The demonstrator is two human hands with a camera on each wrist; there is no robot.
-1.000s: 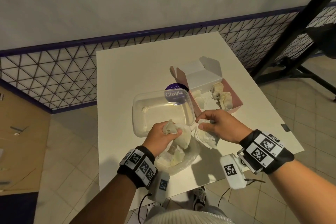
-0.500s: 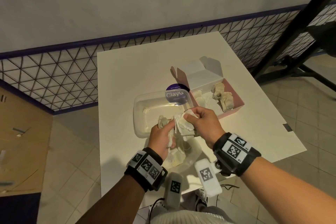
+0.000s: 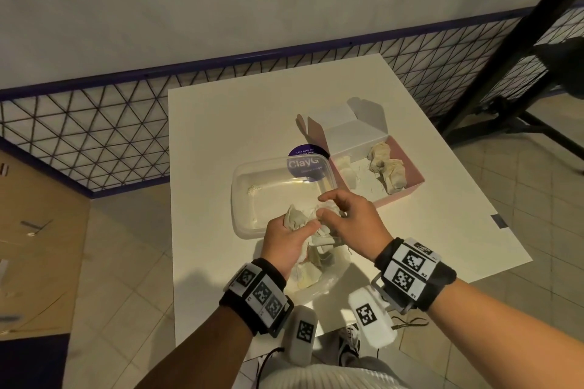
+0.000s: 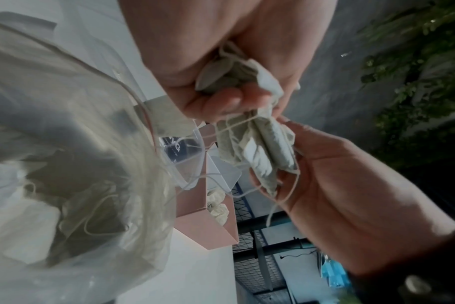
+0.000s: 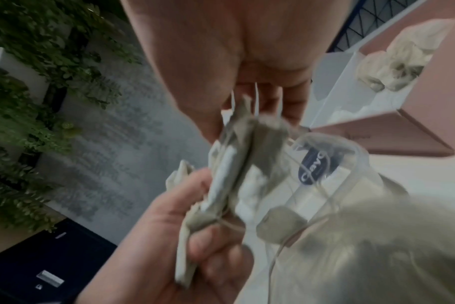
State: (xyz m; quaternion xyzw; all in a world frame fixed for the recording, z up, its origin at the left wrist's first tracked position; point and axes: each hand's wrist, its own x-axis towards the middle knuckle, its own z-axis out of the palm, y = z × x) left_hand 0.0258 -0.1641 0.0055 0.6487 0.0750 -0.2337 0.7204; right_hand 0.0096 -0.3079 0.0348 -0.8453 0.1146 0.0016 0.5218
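Observation:
A bundle of pale tea bags (image 3: 297, 218) with tangled strings is held over the near edge of a clear plastic container (image 3: 235, 196). My left hand (image 3: 284, 240) grips the bundle (image 4: 260, 148) from below, fingers curled round it. My right hand (image 3: 328, 208) meets it from the right. In the right wrist view its thumb and fingers (image 5: 286, 102) pinch the upper end of the bundle (image 5: 231, 164). Under both hands lies a clear plastic bag (image 3: 328, 281) with more tea bags inside.
An open pink box (image 3: 414, 174) at the right holds more tea bags (image 3: 387, 167). A purple round label (image 3: 305, 164) shows behind the container. The white table (image 3: 221, 123) stands against a wire-mesh fence; black stand legs are at the far right.
My right hand came in from the right with its tea bags and joined them to the bundle in my left hand. Both hands rose slightly toward the container.

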